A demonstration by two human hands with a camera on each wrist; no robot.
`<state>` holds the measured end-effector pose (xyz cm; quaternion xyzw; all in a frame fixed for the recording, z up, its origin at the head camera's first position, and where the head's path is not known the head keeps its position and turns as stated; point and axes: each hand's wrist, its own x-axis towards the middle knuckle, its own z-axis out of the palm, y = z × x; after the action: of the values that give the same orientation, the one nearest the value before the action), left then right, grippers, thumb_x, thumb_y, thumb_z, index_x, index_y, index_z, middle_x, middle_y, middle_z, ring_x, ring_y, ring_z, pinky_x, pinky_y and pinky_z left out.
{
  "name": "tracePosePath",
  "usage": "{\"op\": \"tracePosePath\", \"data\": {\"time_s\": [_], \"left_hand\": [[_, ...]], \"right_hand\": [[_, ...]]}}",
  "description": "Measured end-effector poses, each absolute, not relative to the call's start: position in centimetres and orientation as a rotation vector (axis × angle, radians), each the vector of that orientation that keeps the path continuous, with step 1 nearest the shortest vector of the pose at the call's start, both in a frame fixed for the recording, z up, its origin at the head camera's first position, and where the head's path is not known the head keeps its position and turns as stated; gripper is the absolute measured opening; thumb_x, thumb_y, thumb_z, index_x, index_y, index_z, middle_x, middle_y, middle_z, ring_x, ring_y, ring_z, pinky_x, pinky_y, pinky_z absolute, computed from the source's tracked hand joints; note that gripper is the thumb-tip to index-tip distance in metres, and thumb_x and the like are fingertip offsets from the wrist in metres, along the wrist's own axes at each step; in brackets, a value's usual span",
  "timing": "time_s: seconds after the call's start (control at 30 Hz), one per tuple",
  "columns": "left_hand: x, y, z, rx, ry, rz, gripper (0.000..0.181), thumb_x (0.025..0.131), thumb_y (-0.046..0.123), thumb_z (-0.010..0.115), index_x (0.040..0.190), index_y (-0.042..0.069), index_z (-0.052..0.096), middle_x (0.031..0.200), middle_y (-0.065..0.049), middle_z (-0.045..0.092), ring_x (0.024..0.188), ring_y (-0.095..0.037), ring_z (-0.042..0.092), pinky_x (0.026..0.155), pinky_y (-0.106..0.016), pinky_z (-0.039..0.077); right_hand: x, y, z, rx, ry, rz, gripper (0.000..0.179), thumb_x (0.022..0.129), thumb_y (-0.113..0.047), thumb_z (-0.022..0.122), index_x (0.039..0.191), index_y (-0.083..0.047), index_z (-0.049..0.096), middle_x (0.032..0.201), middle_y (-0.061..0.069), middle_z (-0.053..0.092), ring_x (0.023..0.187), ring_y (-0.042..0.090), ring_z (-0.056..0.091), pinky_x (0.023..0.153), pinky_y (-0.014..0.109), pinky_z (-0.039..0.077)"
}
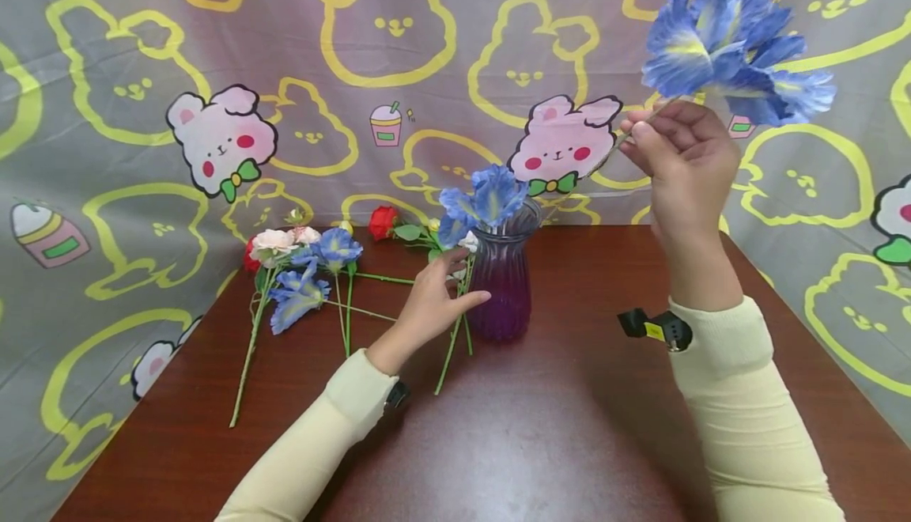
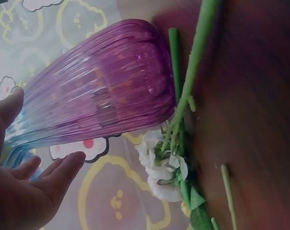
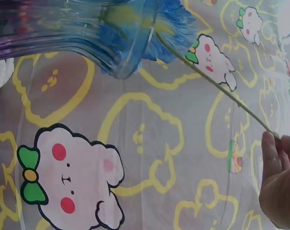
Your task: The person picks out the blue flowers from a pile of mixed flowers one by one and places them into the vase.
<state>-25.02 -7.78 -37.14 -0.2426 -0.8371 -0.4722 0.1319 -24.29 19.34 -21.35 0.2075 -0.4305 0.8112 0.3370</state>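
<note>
At upper right of the head view, my right hand (image 1: 689, 160) pinches a blue flower (image 1: 733, 47); my left hand (image 1: 434, 296), fingers spread, is just beside the purple vase (image 1: 502, 293). Left wrist view: thumb and fingers stand apart near the vase; I cannot confirm contact. Right wrist view: the pinched stem (image 3: 209, 79) slants toward the vase rim (image 3: 139, 53).

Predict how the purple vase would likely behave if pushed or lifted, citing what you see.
The purple vase looks like see-through, ribbed glass, so it is probably stiff and may break if knocked over. Its shiny surface suggests it could be slippery. Being taller than wide, it might tip if pushed high up.
</note>
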Motion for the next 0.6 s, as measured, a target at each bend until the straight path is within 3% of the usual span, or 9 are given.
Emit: {"op": "tracePosePath", "data": {"time_s": [0.3, 0.6], "left_hand": [[-25.9, -6.9, -37.9, -0.722, -2.393, -1.464, 0.079, 0.077, 0.018, 0.085, 0.141, 0.002, 0.043, 0.135, -0.019, 0.053, 0.123, -0.031, 0.053, 0.096, -0.047, 0.047], [-26.2, -6.3, -38.4, -0.731, -2.416, -1.41, 0.082, 0.077, 0.02, 0.085, 0.143, 0.002, 0.04, 0.134, -0.021, 0.054, 0.125, -0.028, 0.051, 0.096, -0.04, 0.048]], "right_hand": [[-26.1, 17.6, -22.9, 0.523, -1.195, 2.065, 0.018, 0.08, 0.011, 0.072, 0.093, 0.006, 0.06, 0.091, 0.022, 0.068, 0.083, 0.028, 0.069, 0.073, 0.033, 0.058], [-27.7, 16.1, -25.0, 0.447, -1.348, 2.087, 0.014, 0.084, 0.008, 0.07, 0.093, 0.002, 0.061, 0.089, 0.016, 0.07, 0.082, 0.023, 0.07, 0.072, 0.029, 0.057]]}}
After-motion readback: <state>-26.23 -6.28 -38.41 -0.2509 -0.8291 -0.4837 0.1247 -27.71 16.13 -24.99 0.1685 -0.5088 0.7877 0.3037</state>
